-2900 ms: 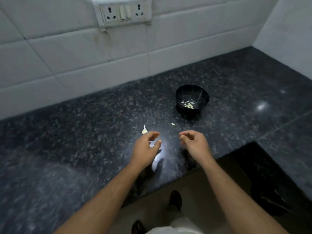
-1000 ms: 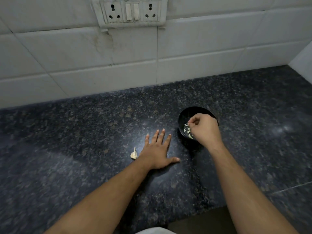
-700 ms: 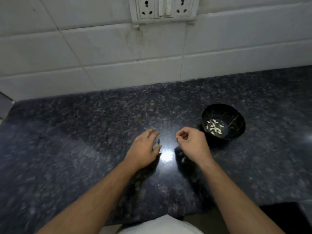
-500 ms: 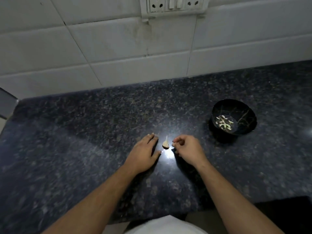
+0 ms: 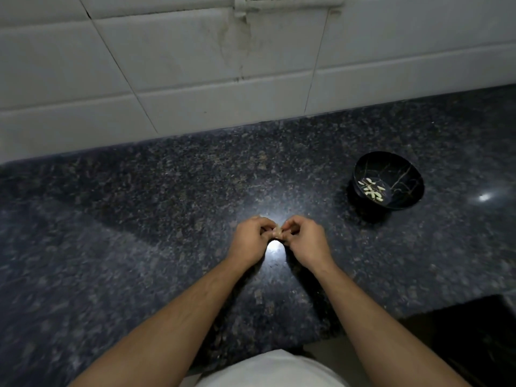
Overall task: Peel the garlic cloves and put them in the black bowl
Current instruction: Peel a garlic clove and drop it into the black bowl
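Garlic clove [image 5: 277, 232] pinched in both hands' grip, left [image 5: 251, 241] and right [image 5: 304, 241], black bowl [image 5: 402, 201] well apart.

Dark speckled granite tabletop [image 5: 139, 219] with a bright light reflection [image 5: 485, 196] near its right edge; white tiled wall [image 5: 167, 65] along the far edge, stained beneath a socket plate [image 5: 287, 1].

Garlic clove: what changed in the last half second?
The garlic clove left the counter: both the left hand and the right hand closed in and now pinch it between them. The black bowl still holds peeled cloves.
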